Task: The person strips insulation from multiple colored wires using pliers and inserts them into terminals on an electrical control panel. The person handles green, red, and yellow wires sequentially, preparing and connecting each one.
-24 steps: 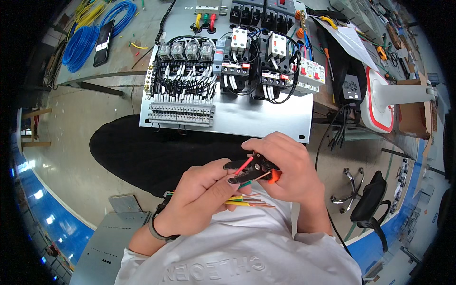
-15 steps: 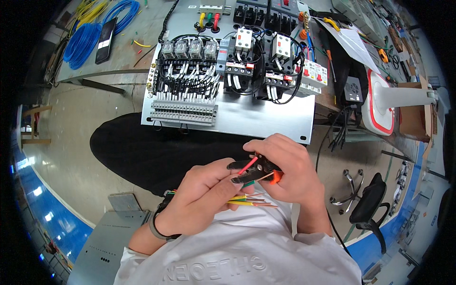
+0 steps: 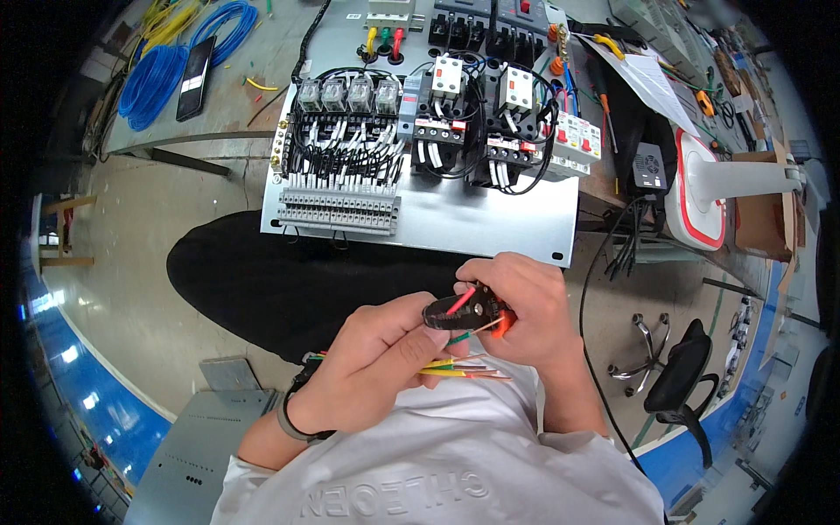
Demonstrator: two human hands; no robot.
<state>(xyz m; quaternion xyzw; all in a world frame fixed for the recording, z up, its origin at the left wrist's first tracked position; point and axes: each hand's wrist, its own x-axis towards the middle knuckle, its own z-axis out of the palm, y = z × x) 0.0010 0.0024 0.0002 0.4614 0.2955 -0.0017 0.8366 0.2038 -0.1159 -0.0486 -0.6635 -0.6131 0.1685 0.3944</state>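
Note:
My left hand is closed round a bundle of insulated wires, yellow, green and red, with several bare copper ends pointing right. My right hand grips black wire strippers with orange on the handle. Their jaws are closed together just beyond the left fingertips, and a red wire slants up across them. A green wire with a bare copper end runs just below the jaws. My right palm hides most of the handles.
Ahead of my hands a metal mounting plate overhangs the bench edge, carrying relays, a grey terminal strip and contactors. Coiled blue wire and a phone lie at the far left. A white-and-red device stands on the right.
The strippers' jaws, which were apart, have come together at the red wire. My right hand has squeezed in and shifted slightly. The left hand and its bundle have hardly moved.

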